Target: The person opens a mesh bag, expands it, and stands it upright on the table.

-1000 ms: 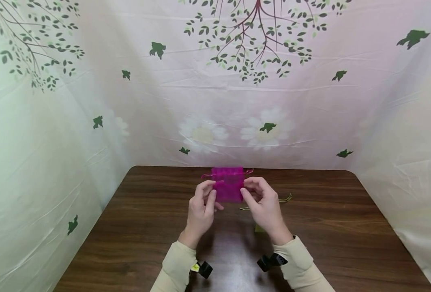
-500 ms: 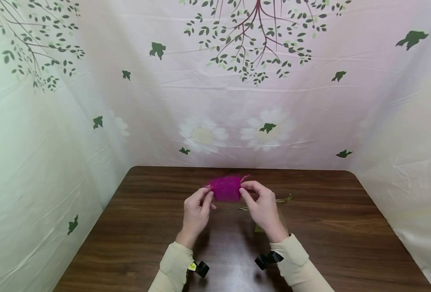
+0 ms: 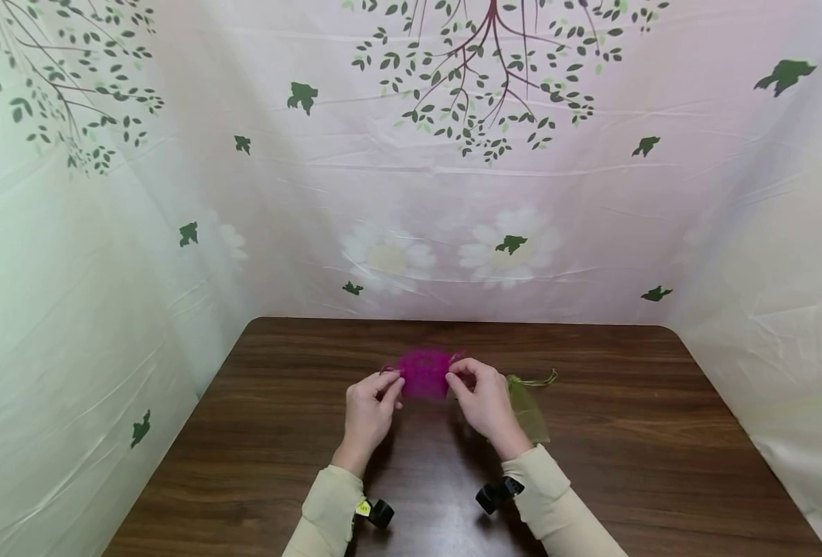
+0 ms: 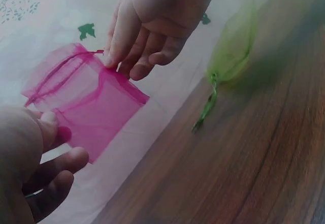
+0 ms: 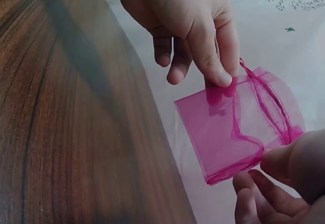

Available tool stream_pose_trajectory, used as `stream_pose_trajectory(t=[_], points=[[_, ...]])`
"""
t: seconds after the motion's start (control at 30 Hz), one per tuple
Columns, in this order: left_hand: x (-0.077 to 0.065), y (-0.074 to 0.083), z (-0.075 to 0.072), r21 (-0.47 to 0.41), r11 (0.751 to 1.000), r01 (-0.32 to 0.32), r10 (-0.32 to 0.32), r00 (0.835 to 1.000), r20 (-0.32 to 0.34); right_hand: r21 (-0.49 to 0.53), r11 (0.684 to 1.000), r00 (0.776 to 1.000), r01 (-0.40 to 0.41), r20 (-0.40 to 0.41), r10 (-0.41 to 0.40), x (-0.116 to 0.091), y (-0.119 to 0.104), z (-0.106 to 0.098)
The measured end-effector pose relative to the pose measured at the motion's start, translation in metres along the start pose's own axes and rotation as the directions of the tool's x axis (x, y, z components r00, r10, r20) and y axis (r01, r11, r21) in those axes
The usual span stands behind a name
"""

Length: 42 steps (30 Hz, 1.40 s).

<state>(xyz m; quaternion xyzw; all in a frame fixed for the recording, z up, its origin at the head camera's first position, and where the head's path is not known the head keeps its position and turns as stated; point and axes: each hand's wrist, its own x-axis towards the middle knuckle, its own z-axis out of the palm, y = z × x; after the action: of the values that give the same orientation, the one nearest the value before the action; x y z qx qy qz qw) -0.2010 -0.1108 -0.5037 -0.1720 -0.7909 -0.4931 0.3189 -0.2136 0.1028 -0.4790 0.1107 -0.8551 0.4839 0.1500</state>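
Observation:
A sheer magenta drawstring pouch is stretched between both hands above the table. My left hand pinches its left edge between thumb and forefinger, and my right hand pinches the right edge the same way. In the left wrist view the pouch looks flat and see-through, its drawcord running near the top. The right wrist view shows the pouch with a fold of cloth across its middle. Just right of my right hand, a green sheer drawstring pouch lies on the table, partly covered by that hand.
The dark wooden table is enclosed at the back and sides by a pale curtain printed with leaves, birds and flowers. A small black camera sits at the left wrist and another camera at the right.
Both hands have lowered the magenta pouch and drawn it nearer, shifting slightly left. It looks shorter in the head view. More of the green pouch has come out from behind the right hand.

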Motion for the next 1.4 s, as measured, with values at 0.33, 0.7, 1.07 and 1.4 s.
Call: stream_pose_trajectory(t=[0.33,0.7,1.07,1.4], points=[[-0.007,-0.01,-0.002,0.034,0.975,0.218,-0.22,0.967,0.128,-0.07,0.996,0.997,-0.062,0.04,0.065,-0.003,0.009,0.009],[-0.012,-0.016,-0.004,0.103,0.955,0.277,-0.292,0.938,0.186,-0.09,0.993,0.994,-0.078,0.07,0.084,-0.008,0.012,0.013],[-0.017,-0.02,-0.004,0.135,0.934,0.33,-0.353,0.909,0.221,-0.094,0.989,0.987,-0.11,0.108,0.12,-0.009,0.012,0.016],[-0.015,-0.023,-0.004,0.132,0.921,0.365,-0.387,0.888,0.247,-0.116,0.987,0.983,-0.111,0.131,0.126,-0.008,0.014,0.017]])
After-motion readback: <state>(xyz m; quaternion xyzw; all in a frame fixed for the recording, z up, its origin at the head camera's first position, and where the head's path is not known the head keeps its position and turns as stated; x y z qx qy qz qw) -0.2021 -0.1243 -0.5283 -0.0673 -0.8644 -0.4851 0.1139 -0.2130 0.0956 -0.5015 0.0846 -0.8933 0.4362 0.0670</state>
